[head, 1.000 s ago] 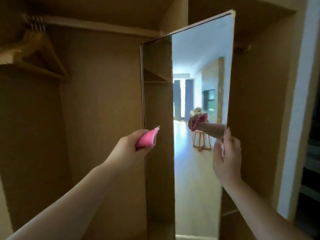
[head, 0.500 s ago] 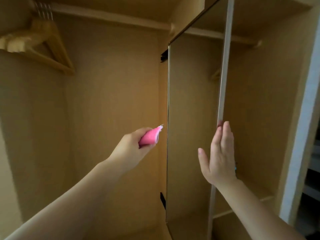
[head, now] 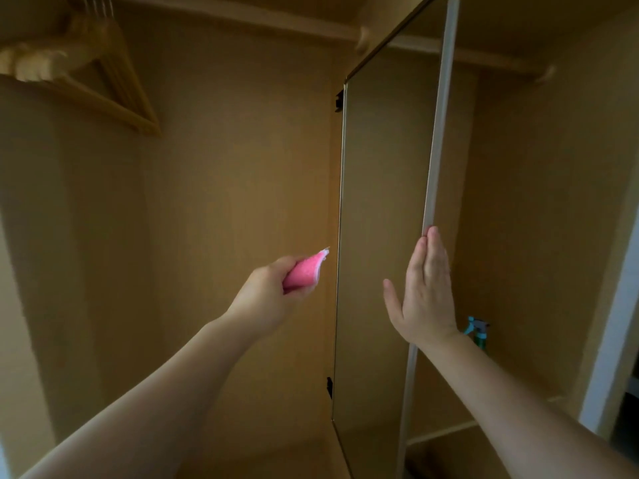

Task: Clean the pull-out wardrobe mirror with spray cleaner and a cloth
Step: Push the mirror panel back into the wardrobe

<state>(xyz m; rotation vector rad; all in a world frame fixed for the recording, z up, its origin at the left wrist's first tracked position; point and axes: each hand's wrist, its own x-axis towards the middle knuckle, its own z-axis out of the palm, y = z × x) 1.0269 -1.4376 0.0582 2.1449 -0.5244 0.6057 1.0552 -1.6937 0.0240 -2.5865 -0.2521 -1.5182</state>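
Up and far to the left of the left hand (head: 268, 300), some wooden hangers (head: 103, 77) hang on the rail of the wardrobe (head: 224, 167). The left hand is stretched forward with its fingers curled around a folded pink cloth (head: 304, 275). One corner of the cloth sticks out just to the right of the knuckles, close to the back edge of the mirror (head: 380, 236) but apart from it. The mirror stands upright between the two hands, turned so that its glass shows only the brown inside of the wardrobe. The right hand (head: 428, 292) is flat, with straight fingers and the thumb spread to the left. Its fingertips reach the pale front edge of the mirror and seem to press on it. Just to the right of the right wrist, partly hidden behind it, stands the spray cleaner (head: 478, 331) on a shelf.

I judge that the step in hand is to position the mirror panel, not to wipe it, because the cloth touches nothing. Whether the glass is already sprayed I cannot tell. The next move calls for a steady right hand on the frame, so that the panel does not swing while the cloth comes onto the glass.
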